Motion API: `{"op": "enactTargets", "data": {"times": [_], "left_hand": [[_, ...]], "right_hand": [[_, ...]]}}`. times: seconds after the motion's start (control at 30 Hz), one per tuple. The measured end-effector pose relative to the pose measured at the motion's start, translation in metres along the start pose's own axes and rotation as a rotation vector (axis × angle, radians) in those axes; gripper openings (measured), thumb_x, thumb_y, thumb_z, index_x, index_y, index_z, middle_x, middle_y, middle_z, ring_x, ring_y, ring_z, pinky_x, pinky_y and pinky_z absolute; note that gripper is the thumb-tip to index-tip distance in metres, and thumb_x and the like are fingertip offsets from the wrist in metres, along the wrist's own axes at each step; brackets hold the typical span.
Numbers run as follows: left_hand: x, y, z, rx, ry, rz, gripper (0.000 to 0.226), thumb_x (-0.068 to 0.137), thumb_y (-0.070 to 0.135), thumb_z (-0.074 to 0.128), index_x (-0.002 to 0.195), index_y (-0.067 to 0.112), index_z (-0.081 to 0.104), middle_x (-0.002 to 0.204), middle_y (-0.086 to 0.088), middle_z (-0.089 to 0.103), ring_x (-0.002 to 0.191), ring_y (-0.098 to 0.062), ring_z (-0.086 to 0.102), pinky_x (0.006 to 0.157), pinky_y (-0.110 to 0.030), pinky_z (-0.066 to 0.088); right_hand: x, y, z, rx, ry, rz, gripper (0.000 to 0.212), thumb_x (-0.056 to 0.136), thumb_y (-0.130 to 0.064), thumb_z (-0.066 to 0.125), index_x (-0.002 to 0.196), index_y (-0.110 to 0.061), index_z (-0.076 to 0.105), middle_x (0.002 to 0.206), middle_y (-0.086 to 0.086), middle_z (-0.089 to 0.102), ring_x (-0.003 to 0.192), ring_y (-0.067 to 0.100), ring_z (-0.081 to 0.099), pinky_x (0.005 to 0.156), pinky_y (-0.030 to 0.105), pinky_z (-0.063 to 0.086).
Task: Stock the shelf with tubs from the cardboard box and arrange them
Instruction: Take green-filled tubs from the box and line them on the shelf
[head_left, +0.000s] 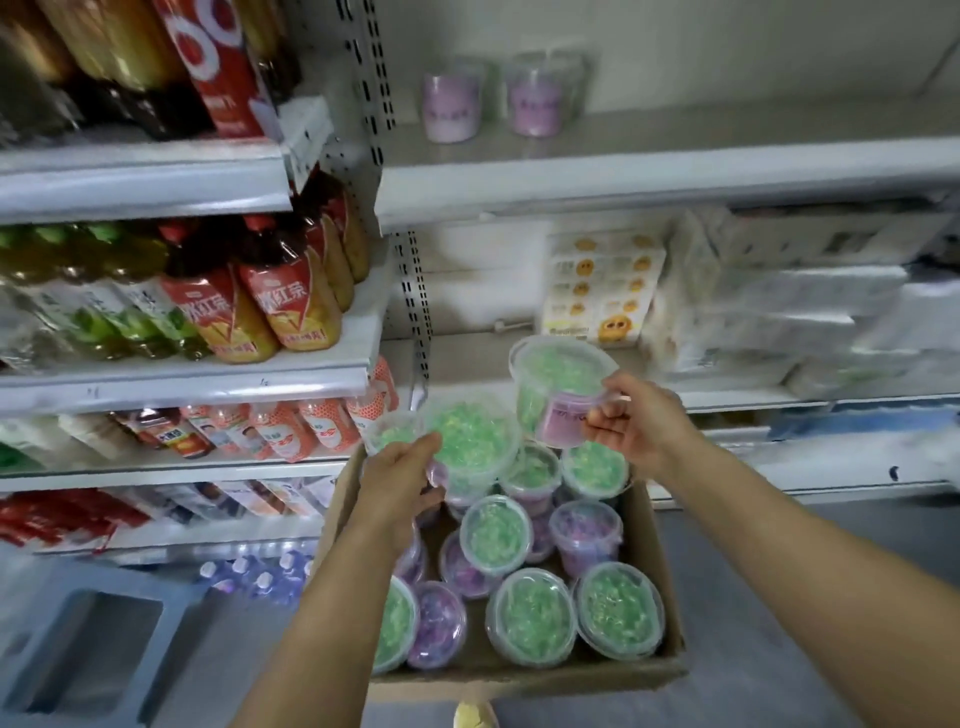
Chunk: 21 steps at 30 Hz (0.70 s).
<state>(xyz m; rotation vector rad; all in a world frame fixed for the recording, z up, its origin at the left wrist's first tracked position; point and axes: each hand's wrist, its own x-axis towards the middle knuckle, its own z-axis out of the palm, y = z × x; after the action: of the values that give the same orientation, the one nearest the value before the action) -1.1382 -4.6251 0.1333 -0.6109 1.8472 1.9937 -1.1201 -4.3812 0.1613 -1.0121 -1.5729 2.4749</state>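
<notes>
The step in hand is the lift-out: both hands are above the open brown cardboard box (660, 571), each with 1 tub clear of the rest. The left hand (400, 486) curls its grip round the side of a clear round plastic tub of green filling (472, 441), thumb near the lid's edge. The right hand (639, 426) pinches a tilted clear plastic tub with a purple label band (558, 384) between thumb and fingers, holding it just right of and farther than the other tub. About 10 more lidded tubs, green and purple, lie loosely packed in the box below.

Judging by the 2 pale purple tubs (451, 106) standing at the far left of the white upper shelf (675, 171), that shelf looks the likely place. The next move would call for raising both tubs well up, righting the tilted one, and setting them beside those 2 with labels facing near.

The purple band carries dark writing, too blurred to read, as are the labels on the shelved tubs. On the left, the orange-and-red labelled drink bottles (291, 306) show large white Chinese characters that seem to read 冰红茶. The white tissue packs printed with yellow smiling faces (602, 291) carry small text I cannot read.
</notes>
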Motion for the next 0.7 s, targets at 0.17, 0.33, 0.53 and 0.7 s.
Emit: {"op": "enactTargets", "data": {"times": [0.17, 0.33, 0.53, 0.7], "left_hand": [[-0.002, 0.059, 0.005, -0.023, -0.103, 0.043, 0.017, 0.091, 0.023, 0.062, 0.082, 0.009, 0.059, 0.06, -0.001, 0.065, 0.076, -0.018, 0.059, 0.082, -0.044, 0.053], [0.005, 0.121, 0.013, -0.054, -0.152, 0.137, 0.025, 0.09, 0.026, 0.063, 0.077, 0.008, 0.054, 0.061, -0.008, 0.051, 0.07, -0.024, 0.052, 0.056, -0.034, 0.056], [0.001, 0.181, 0.033, -0.083, -0.281, 0.248, 0.032, 0.091, 0.029, 0.06, 0.069, 0.006, 0.059, 0.072, -0.015, 0.06, 0.075, -0.025, 0.059, 0.087, -0.049, 0.055], [0.003, 0.211, 0.056, -0.121, -0.318, 0.287, 0.04, 0.092, 0.03, 0.06, 0.062, 0.005, 0.051, 0.083, -0.015, 0.065, 0.097, -0.025, 0.063, 0.083, -0.047, 0.057]], "right_hand": [[-0.005, -0.059, 0.03, -0.013, 0.0, -0.138, 0.01, 0.085, -0.011, 0.055, 0.077, -0.009, 0.051, 0.04, 0.002, 0.045, 0.038, 0.015, 0.052, 0.057, 0.032, 0.055], [0.001, -0.109, 0.047, 0.006, 0.007, -0.247, 0.007, 0.082, -0.013, 0.056, 0.078, -0.01, 0.052, 0.044, 0.005, 0.047, 0.039, 0.017, 0.054, 0.048, 0.03, 0.053], [-0.005, -0.165, 0.054, 0.061, 0.022, -0.373, 0.012, 0.087, -0.011, 0.053, 0.075, -0.01, 0.05, 0.037, 0.001, 0.045, 0.036, 0.013, 0.053, 0.046, 0.026, 0.054], [0.008, -0.203, 0.054, 0.093, 0.085, -0.417, 0.005, 0.087, -0.01, 0.057, 0.087, -0.008, 0.053, 0.043, 0.003, 0.05, 0.047, 0.019, 0.056, 0.06, 0.034, 0.054]]}}
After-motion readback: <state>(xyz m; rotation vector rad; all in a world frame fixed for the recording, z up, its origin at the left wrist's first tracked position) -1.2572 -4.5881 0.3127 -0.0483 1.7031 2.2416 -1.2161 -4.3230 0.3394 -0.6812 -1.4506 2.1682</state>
